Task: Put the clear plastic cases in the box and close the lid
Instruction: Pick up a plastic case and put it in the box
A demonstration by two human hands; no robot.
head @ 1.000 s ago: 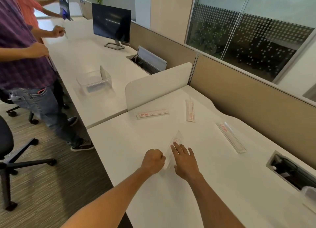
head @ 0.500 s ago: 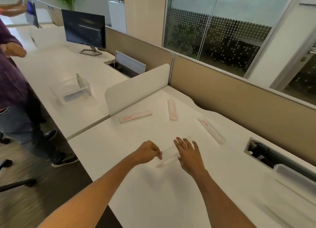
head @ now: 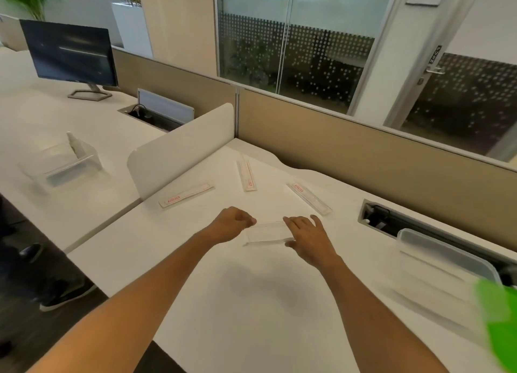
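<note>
A long clear plastic case [head: 267, 232] is held just above the white desk between my two hands. My left hand [head: 233, 225] pinches its left end with curled fingers. My right hand [head: 306, 237] grips its right end, thumb underneath. Three more clear cases with red labels lie on the desk beyond: one [head: 186, 195] by the white divider, one [head: 246, 175] in the middle, one [head: 309, 197] to the right. A clear plastic box [head: 444, 260] sits blurred at the desk's right side, with a green lid [head: 498, 322] at the frame's right edge.
A cable slot [head: 391, 218] opens in the desk behind the box. A white divider [head: 179, 151] and a tan partition [head: 363, 160] bound the desk. On the neighbouring desk stand a clear box [head: 60, 164] and a monitor [head: 70, 55]. A person's shoe [head: 65, 295] shows on the floor at left.
The case has been lifted off the desk and turned crosswise between both hands. The view has swung right, bringing the clear box and green lid into sight and the standing person almost out.
</note>
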